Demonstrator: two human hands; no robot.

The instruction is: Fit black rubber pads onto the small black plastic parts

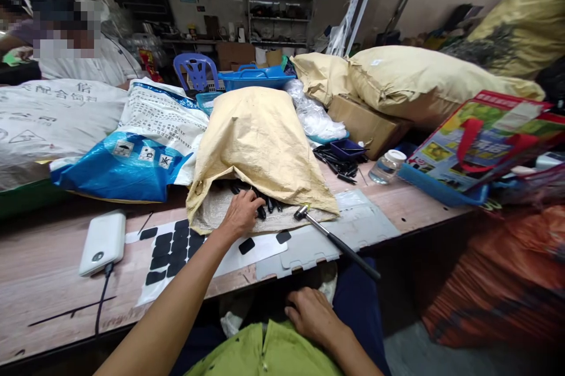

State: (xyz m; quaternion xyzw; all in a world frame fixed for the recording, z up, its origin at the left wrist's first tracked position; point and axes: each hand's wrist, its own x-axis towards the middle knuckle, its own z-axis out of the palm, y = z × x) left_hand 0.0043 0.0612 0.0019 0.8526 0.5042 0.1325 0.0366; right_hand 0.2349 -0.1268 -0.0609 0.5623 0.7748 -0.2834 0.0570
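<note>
Left hand [242,211] at sack [265,146] mouth, touching black pieces [261,211]; cannot tell if grip is closed. Right hand [311,312] loosely open below near edge. Risk: hammer [339,243] handle overhangs; an arm bump could drop it. Wood-grain counter [48,276], crowded; shelves [282,19] far.

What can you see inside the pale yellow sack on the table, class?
Several slim black pieces show at the mouth of the sack, beside the left hand. Further in, the sack's upper side covers everything, so any contents there cannot be seen.
</note>
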